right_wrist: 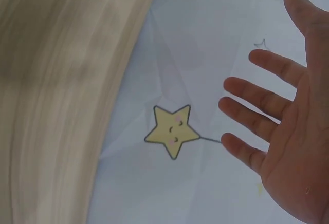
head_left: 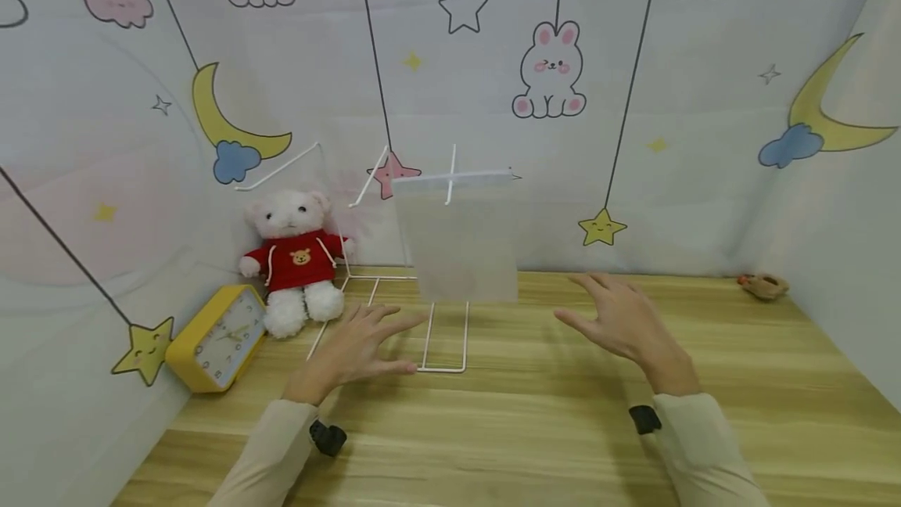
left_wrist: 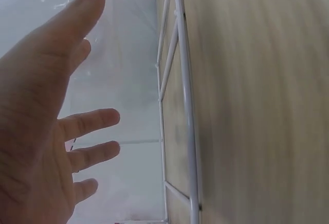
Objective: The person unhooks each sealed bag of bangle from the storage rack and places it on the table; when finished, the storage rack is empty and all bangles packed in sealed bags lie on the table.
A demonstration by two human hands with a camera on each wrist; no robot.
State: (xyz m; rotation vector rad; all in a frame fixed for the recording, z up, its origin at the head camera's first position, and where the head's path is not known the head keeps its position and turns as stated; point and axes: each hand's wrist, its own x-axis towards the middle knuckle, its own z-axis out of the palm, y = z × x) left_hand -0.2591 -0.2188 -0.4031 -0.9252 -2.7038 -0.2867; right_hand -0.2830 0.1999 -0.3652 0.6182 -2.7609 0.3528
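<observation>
White wire rack (head_left: 442, 370) and pale sheet (head_left: 464, 249), neither held

To the left of the rack, a yellow clock (head_left: 195, 350) stands on the surface (head_left: 535, 436), its hard casing box-shaped with rounded corners. Nearer the rack sits a plush bear (head_left: 299, 257), fluffy white in a soft red hoodie, just behind the rack's left side.

The left grip (head_left: 359, 343) is spread over the left part of the rack's base, thumb and fingers apart; in the left wrist view they stand clear of the wire.

The rack itself is slim, round, smooth-coated wire, with slanted prongs above a barred base. It should be light and stiff, perhaps a little slick; an outer base bar looks the best place to take hold, as the thin prongs might bend.

The sheet is at the rack's right side, its top edge crossing a prong; whether it hangs there I cannot tell. Smooth and translucent, probably plastic, it should weigh little and crease easily, so its straighter top edge seems the safer pinch.

Well to the rack's right, the right grip (head_left: 626, 323) is spread too, with nothing in it. Farthest right of the rack lies a small brown trinket (head_left: 766, 286), possibly wooden.
</observation>
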